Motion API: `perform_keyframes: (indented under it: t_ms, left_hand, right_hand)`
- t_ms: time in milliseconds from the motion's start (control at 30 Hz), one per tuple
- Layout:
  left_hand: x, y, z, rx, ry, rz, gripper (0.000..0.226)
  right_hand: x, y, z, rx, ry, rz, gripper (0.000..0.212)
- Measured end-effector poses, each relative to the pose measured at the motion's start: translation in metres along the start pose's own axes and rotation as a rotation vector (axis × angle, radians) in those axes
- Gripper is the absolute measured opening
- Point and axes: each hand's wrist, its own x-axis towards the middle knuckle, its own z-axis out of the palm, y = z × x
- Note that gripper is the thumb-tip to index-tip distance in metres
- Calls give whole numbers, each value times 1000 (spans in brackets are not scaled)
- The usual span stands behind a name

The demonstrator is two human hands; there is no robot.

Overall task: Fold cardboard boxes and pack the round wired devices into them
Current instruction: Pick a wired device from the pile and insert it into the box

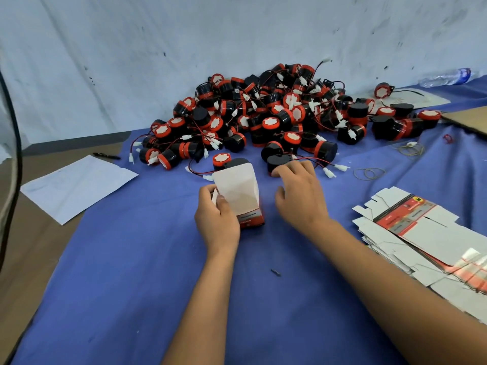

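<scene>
A small red and white cardboard box (241,196) stands upright on the blue cloth with its top flap raised. My left hand (214,217) grips its left side, thumb on the near face. My right hand (299,192) reaches past the box, fingers curled over a black round device (274,164) at the near edge of the pile; how firmly it holds the device is hidden. A big heap of black and red round wired devices (263,114) with white connectors lies behind.
A stack of flat unfolded boxes (421,233) lies at the right. White paper (79,185) and a pen (105,155) sit at the left, rubber bands (369,173) and a plastic bottle (448,76) at the right back. A white wall (184,48) rises behind.
</scene>
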Motion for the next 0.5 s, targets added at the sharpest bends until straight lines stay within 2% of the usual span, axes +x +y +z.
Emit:
perform_keyframes:
  t_ms: [33,100,200,300,433,500]
  left_hand:
    - [0,1,0,1,-9,1,20]
    - [-1,3,2,3,-19,0,21]
    - [-1,3,4,-1,-21,-10,22]
    - [0,1,4,10,-18,-17,21]
    - [-1,2,4,4,2,-26,23]
    - [-2,4,4,-11,-13,-42,25]
  right_hand:
    - [11,10,9,-157,-163,28,47]
    - [32,27,18,-314,-377,2,65]
    - [57,38,24,-323,-535,-45,72]
    - [63,31,20,-370,-483,-12,75]
    - [48,15,2,-219,-438,42,71]
    - [34,11,-8,-237,-393,42,65]
